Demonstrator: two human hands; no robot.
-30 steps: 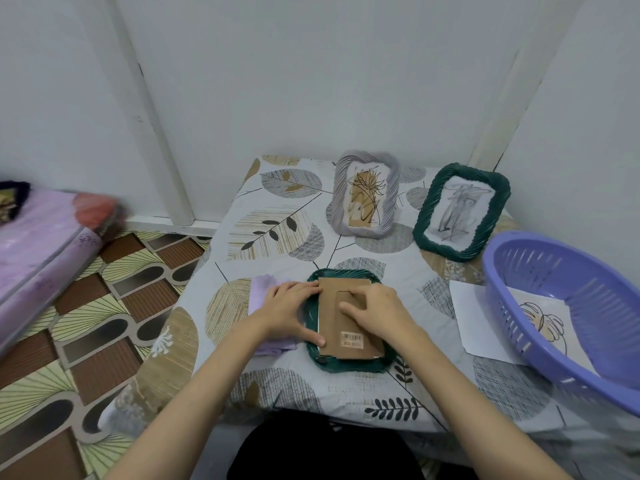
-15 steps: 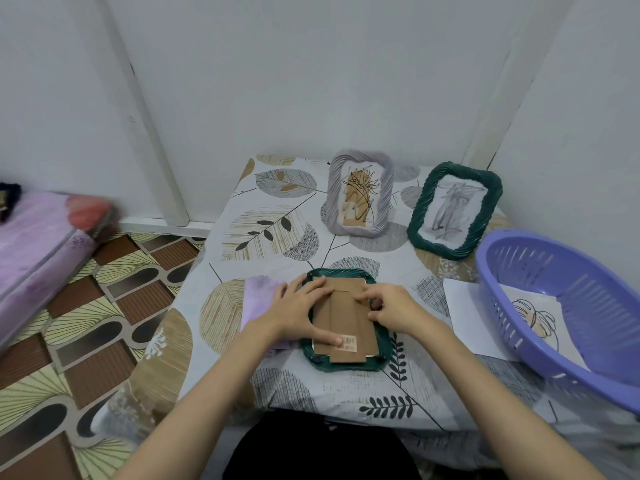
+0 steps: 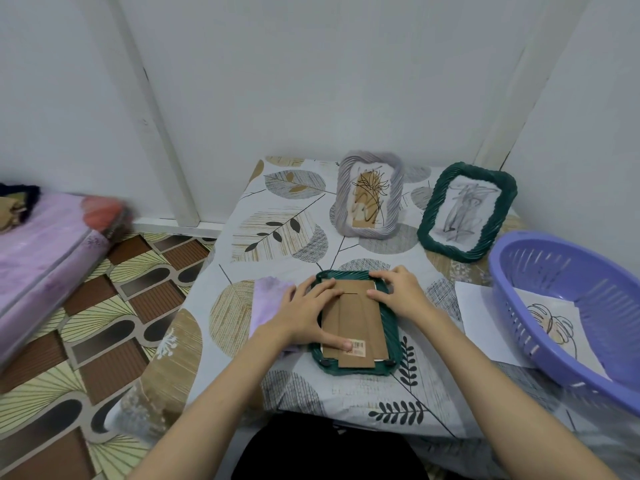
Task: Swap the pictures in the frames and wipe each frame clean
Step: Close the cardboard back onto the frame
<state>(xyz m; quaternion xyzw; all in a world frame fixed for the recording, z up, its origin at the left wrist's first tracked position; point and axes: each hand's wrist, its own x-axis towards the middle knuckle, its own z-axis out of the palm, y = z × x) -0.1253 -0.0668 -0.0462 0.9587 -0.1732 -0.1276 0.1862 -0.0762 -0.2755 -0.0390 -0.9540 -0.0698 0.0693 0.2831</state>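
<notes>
1. We saw a barcode sticker (image 3: 356,348), unreadable, on the cardboard backing (image 3: 360,323)
2. The green frame (image 3: 389,336) lay face-down on the desk (image 3: 277,237)
3. Our left hand (image 3: 304,315) and right hand (image 3: 398,294) pressed it, fingers relaxed

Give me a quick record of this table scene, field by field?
Worked frame: dark green woven frame face down, brown cardboard backing up
Left hand: on the backing
Right hand: at the frame's far right corner
Cloth: lilac cloth under left hand
Standing: grey woven frame, second green frame
Right: purple plastic basket
</notes>
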